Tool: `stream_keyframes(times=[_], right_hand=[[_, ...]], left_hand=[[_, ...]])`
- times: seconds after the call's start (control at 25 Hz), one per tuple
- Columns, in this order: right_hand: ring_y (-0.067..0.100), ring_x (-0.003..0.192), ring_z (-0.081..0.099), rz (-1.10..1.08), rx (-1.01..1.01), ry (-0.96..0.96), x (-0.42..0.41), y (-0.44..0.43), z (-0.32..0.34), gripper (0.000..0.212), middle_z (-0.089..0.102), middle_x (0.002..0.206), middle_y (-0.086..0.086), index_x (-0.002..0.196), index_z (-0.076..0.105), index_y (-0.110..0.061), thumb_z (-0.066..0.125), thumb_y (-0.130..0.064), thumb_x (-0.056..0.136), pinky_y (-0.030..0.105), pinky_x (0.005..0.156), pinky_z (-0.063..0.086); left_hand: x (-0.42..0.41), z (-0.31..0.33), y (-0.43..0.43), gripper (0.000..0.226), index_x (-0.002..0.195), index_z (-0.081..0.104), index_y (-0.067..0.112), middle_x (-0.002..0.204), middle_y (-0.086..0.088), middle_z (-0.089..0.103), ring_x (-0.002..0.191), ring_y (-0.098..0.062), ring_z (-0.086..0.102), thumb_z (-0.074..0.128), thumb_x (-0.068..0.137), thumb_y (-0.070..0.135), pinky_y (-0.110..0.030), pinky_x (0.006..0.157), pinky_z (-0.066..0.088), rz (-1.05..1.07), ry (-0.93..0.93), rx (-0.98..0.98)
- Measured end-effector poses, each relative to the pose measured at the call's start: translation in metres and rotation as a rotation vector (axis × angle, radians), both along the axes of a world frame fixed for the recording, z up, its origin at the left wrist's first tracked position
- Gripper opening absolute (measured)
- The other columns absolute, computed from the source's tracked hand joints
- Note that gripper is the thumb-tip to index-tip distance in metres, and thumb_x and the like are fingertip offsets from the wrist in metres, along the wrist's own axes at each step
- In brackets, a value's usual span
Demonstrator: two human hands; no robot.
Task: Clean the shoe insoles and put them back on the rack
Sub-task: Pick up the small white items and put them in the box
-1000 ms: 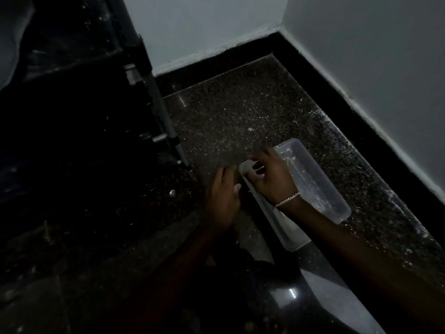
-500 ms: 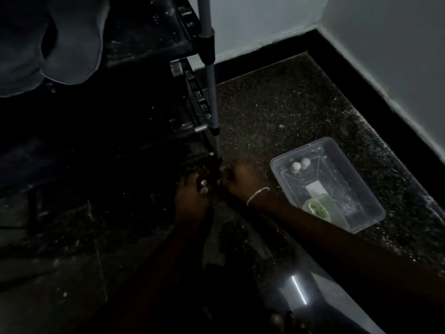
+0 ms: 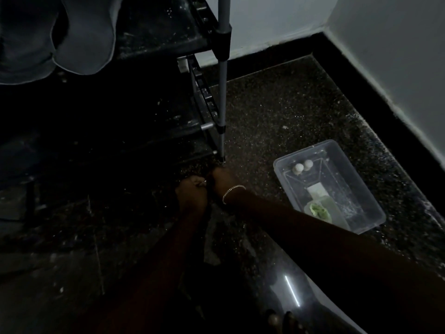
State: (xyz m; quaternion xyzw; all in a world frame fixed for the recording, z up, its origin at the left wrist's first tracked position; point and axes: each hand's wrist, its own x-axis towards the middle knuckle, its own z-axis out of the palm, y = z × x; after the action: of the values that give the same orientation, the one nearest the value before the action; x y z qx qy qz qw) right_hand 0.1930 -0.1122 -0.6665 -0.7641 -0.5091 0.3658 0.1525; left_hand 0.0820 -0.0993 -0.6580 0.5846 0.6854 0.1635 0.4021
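My left hand (image 3: 192,196) and right hand (image 3: 222,179) are pressed close together, knuckles almost touching, low on the floor (image 3: 277,112). Both sets of fingers are curled inward. It is too dark for me to tell whether they grip anything, and I cannot make out what the dark patch between them is. A thin metal chain bracelet (image 3: 232,192) circles my right wrist.

Two pale grey, round-ended shapes (image 3: 84,34) lie side by side far up and to the left of my hands. I cannot tell whether they are shoes or insoles. They sit on the top shelf of the rack (image 3: 168,37), a black, dusty, matte frame. Its slim grey metal post (image 3: 222,92) comes down to a foot just above my right hand.

To the right of my right hand, apart from it, sits a clear rectangular plastic container (image 3: 344,169) with rounded corners. Inside I see two small white balls (image 3: 303,166) touching each other, a flat white piece (image 3: 316,190), and something crumpled and green (image 3: 319,210) in a small translucent cup.

The floor is dark speckled polished stone. A black skirting (image 3: 361,92) edges it beneath a plain pale wall (image 3: 397,56).
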Motion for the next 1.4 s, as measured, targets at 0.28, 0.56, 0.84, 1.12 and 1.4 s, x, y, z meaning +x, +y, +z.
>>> stream_keyframes(times=[0.28,0.56,0.84,1.12,1.4], right_hand=[[0.018,0.077,0.063,-0.228,0.095,0.223,0.01,-0.016,-0.01,0.003,0.072,0.084,0.011,0.085,0.072,0.0,0.07,-0.002,0.086,0.025,0.078,0.046],[0.01,0.048,0.06,-0.438,0.1,0.439,0.051,-0.053,0.023,0.008,0.068,0.063,0.009,0.089,0.075,0.002,0.067,0.002,0.089,0.022,0.053,0.052],[0.005,0.058,0.065,-0.467,0.175,0.169,0.132,-0.1,0.046,0.007,0.073,0.07,0.001,0.084,0.08,-0.012,0.075,-0.007,0.084,0.016,0.06,0.053],[0.002,0.056,0.063,-0.43,0.078,0.043,0.206,-0.132,0.048,0.007,0.074,0.069,0.007,0.082,0.081,-0.005,0.08,-0.013,0.082,0.021,0.064,0.055],[-0.005,0.04,0.055,-0.515,-0.003,0.101,0.239,-0.148,0.038,0.009,0.068,0.064,0.013,0.079,0.077,0.003,0.079,-0.005,0.081,0.008,0.046,0.04]], left_hand=[[-0.003,-0.012,-0.001,0.023,0.076,0.073,0.026,0.078,0.0,0.073,0.076,-0.019,0.07,0.073,0.08,0.003,-0.034,0.076,0.059,0.03,-0.174,-0.078],[0.036,-0.001,-0.015,0.016,0.08,0.072,0.012,0.079,-0.007,0.073,0.07,-0.019,0.069,0.069,0.087,-0.001,-0.028,0.069,0.057,-0.024,-0.433,-0.158],[0.127,0.017,-0.047,0.009,0.081,0.073,0.002,0.082,-0.018,0.073,0.073,-0.023,0.069,0.068,0.085,-0.004,-0.038,0.075,0.059,-0.096,-0.485,-0.213],[0.199,0.009,-0.077,0.009,0.082,0.072,0.008,0.081,-0.007,0.073,0.068,-0.012,0.066,0.07,0.082,-0.001,-0.026,0.068,0.058,-0.199,-0.378,-0.279],[0.242,-0.039,-0.083,0.018,0.082,0.071,0.005,0.088,-0.012,0.075,0.088,-0.027,0.073,0.073,0.072,0.019,-0.045,0.086,0.059,-0.221,-0.376,-0.457]])
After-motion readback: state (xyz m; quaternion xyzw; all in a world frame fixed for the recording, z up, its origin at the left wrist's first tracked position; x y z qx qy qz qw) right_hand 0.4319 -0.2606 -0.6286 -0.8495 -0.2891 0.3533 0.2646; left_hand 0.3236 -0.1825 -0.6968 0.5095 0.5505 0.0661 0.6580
